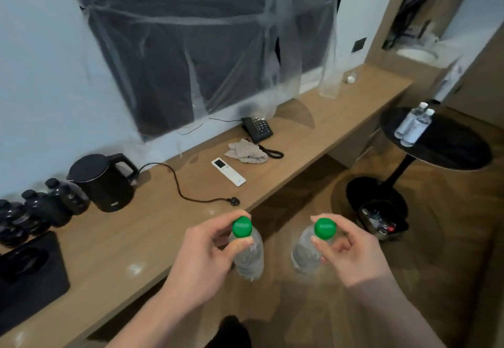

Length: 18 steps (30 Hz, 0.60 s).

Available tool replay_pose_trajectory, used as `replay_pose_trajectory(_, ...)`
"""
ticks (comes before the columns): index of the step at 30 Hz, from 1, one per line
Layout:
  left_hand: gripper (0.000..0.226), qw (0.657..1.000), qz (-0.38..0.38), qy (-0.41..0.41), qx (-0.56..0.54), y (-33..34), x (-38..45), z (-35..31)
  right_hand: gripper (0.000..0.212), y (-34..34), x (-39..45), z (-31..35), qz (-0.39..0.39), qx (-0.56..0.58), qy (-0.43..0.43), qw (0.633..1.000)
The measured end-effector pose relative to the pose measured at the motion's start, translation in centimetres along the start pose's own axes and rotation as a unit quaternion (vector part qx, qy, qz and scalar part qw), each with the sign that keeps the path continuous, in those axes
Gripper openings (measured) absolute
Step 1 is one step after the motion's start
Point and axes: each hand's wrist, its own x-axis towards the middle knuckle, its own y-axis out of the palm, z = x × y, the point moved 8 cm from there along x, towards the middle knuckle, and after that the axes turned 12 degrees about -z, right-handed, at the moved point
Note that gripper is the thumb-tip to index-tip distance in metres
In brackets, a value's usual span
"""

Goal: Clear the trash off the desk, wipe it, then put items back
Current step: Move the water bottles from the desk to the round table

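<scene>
Left hand (207, 249) and right hand (346, 249) each pinch a green-capped bottle (246, 255) / second bottle (306, 252) by the neck just off the desk (152, 227) front edge, likely trash-clearing underway; cloth (246, 151) unused near back edge, wiping and restocking left.

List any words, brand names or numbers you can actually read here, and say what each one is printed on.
None can be read for certain.
Green cap in the left hand, on the left bottle: pale print, too blurred.
Green cap in the right hand, on the right bottle: pale print, too blurred.
Kettle: small pale mark low on the body, too small.
Telephone: keypad marks, too small.
Remote: too small.
Bottles on the round table: labels blurred.
</scene>
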Motion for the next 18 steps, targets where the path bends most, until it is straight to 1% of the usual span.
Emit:
replay_pose_trajectory(2, 0.04, 1.0, 0.022, 0.02, 0.008, 2.8, 1.3, -1.1, 0.035, -2.3, 0.9, -1.2, -0.02, 0.004, 0.01, 1.0)
replay_pose_trajectory(5, 0.035, 0.997, 0.059, 0.041, 0.018, 7.6, 3.6, -2.0, 0.039, -5.6, 2.3, -3.2, -0.039, 0.018, 0.05, 0.998)
replay_pose_trajectory(7, 0.036, 0.995, 0.083, 0.056, 0.021, 11.1, 5.1, -2.5, 0.039, -8.0, 3.5, -3.9, -0.057, 0.019, 0.042, 0.997)
replay_pose_trajectory(11, 0.04, 0.99, 0.121, 0.07, 0.014, 18.2, 8.7, -3.6, 0.034, -12.8, 7.1, -6.1, -0.084, -0.022, 0.047, 0.995)
replay_pose_trajectory(14, 0.042, 0.987, 0.145, 0.066, -0.004, 23.2, 11.7, -4.8, 0.034, -15.6, 11.0, -7.8, -0.095, -0.046, 0.056, 0.993)
replay_pose_trajectory(18, 0.045, 0.985, 0.159, 0.065, -0.014, 29.5, 15.9, -6.4, 0.037, -19.1, 16.8, -9.1, -0.087, -0.079, 0.056, 0.992)
